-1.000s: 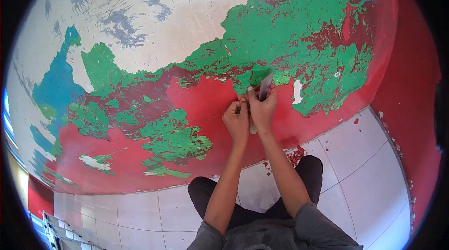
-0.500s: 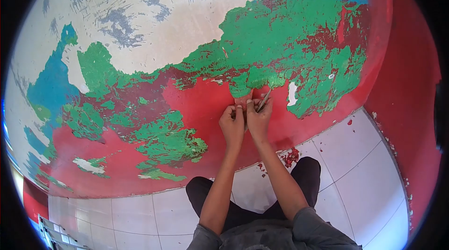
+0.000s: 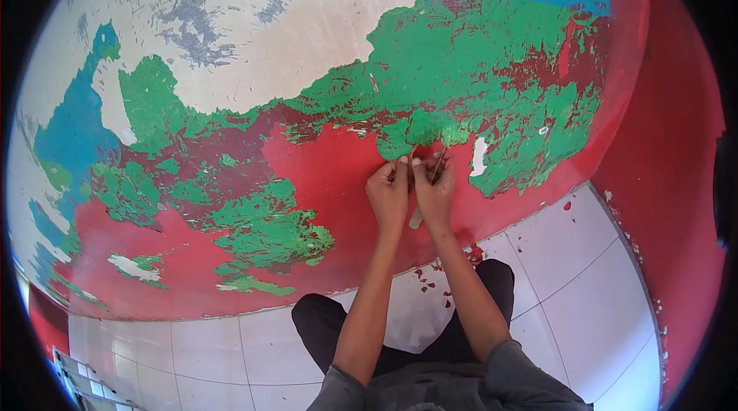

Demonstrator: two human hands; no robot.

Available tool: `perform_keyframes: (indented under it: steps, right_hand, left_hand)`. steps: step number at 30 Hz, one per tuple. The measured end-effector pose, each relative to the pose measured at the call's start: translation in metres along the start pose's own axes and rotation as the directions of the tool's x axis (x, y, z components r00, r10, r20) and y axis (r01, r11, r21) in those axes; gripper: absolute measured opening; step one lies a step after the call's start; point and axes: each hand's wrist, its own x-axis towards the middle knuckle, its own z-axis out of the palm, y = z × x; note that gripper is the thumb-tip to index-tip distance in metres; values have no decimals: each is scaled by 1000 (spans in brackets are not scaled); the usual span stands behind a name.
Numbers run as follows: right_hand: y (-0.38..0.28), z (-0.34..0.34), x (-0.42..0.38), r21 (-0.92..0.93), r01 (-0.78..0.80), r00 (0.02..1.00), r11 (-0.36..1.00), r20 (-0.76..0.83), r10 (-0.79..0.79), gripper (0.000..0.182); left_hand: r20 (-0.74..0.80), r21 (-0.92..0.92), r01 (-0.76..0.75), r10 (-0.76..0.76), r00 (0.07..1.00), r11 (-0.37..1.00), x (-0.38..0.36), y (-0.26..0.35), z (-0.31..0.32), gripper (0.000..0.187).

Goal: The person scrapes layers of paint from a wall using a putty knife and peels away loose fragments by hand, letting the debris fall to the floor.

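Note:
Both of my hands are close together at the lower edge of the green paint on the curved wall [image 3: 338,173]. My left hand [image 3: 390,189] has its thumb and fingers pinched at the paint edge; what lies between them is too small to make out. Beside it, my right hand [image 3: 434,189] holds a thin scraping tool [image 3: 416,218], whose pale end shows below the fingers and whose narrow tip points up at the green paint [image 3: 453,134]. Bare red surface surrounds the hands.
Red paint flakes [image 3: 475,254] lie on the white tiled floor [image 3: 580,280] by the wall's foot. My bent knees are below the hands. A red wall [image 3: 661,142] rises at the right. A metal ladder-like frame [image 3: 77,380] stands at the lower left.
Both hands have moved slightly up and right along the paint edge. The tool's pale lower end now shows more clearly beneath my right hand. The view has shifted a little.

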Motion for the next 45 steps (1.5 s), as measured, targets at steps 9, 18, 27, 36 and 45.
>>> perform_keyframes:
  steps: [9,18,27,36,45]
  right_hand:
    - [2,13,18,-86,184,983,979,14,-184,31]
    - [12,5,1,-139,92,994,986,-43,-99,34]
    - [-2,5,-3,-97,17,1000,995,5,-17,28]
    - [25,10,-10,-11,-39,996,999,80,40,33]
    - [72,-23,-61,108,-221,975,969,25,219,30]
  left_hand:
    - [-34,-51,-1,0,999,999,-7,-16,3,33]
    - [-70,-24,-39,37,997,999,-17,-38,8,36]
    - [56,47,-9,7,998,999,-21,-25,-13,31]
    - [92,129,-7,-4,996,992,-31,-43,-21,20]
    - [192,385,-42,-35,981,922,-70,-87,-50,22]
